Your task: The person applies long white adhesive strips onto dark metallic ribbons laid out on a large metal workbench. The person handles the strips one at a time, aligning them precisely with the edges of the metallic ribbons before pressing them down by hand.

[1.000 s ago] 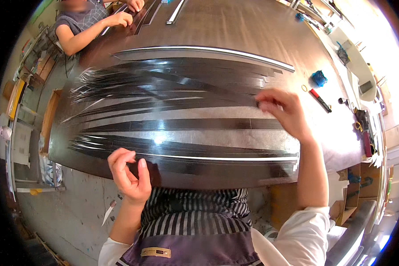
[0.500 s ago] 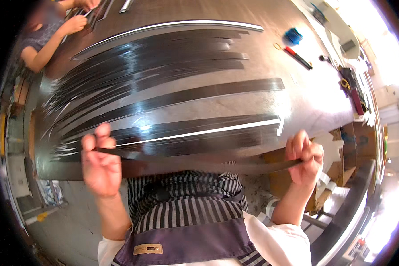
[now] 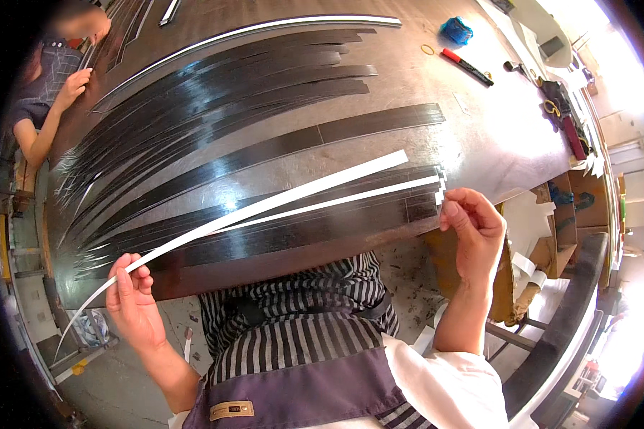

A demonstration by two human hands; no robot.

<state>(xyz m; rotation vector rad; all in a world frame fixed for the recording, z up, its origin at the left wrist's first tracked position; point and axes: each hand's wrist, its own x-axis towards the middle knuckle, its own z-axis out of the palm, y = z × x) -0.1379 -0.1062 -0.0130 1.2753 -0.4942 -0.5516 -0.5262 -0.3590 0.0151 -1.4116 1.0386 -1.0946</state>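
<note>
My left hand (image 3: 134, 300) pinches a long, thin white strip (image 3: 272, 207) between thumb and fingers. Its long end slants up to the right over the table, and its short tail bends down past the table's left edge. My right hand (image 3: 476, 232) is closed in a pinch at the right end of a stack of black strips (image 3: 350, 225); whatever lies between its fingertips is too small to make out. White ends (image 3: 440, 187) stick out of that stack just above the fingers. Another white strip (image 3: 350, 196) lies along the stack.
More black strips (image 3: 257, 79) fan out across the dark table (image 3: 408, 129), one wide band (image 3: 322, 134) apart. Toward the far right lie a red-and-black marker (image 3: 467, 66), a blue crumpled thing (image 3: 456, 31) and yellow-handled scissors (image 3: 551, 107). A co-worker's hand (image 3: 74, 87) rests at far left.
The dark strip stretched between my hands is gone from there. My left hand now holds a white strip, perhaps the same one turned over. The right hand has moved up to the stack's end.
</note>
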